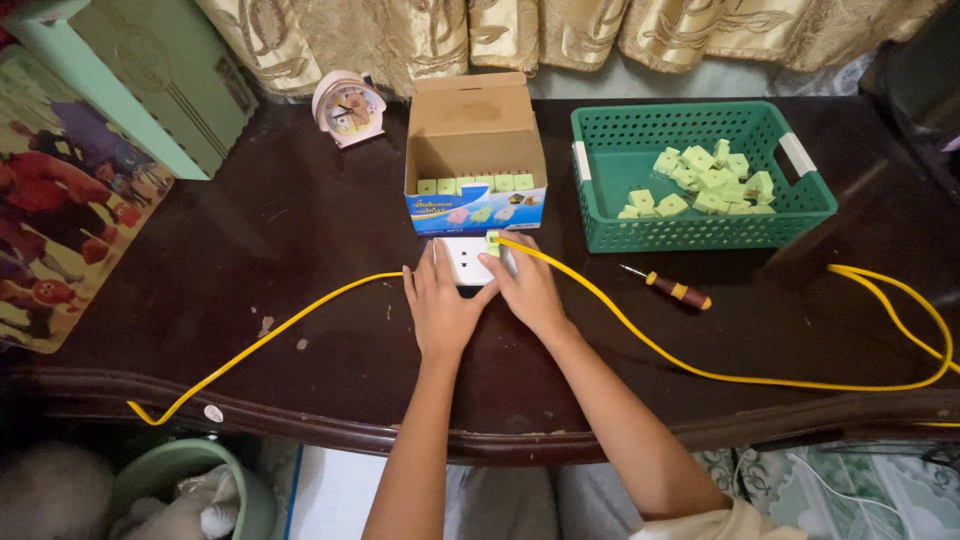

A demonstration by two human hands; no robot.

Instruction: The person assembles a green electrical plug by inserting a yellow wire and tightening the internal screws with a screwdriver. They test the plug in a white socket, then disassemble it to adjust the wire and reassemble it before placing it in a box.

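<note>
Both our hands press on a white socket block at the desk's middle.

Our left hand (440, 305) lies flat, steadying the socket block (468, 262); our right hand (528, 290) pinches a green plug (493, 243) against it. The block looks light, rigid and smooth, best held by its sides. The yellow cable (640, 340) trails toward both desk edges, a cardboard box (475, 150) behind.

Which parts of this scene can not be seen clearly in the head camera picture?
- White socket block: mostly covered by the left hand and right hand; its face is hardly visible.
- Yellow cable: cut off by the right edge.
- Green plug: too small to show how it joins the cable.
- Cardboard box: its front wall hides the lower part of the green pieces inside.
</note>
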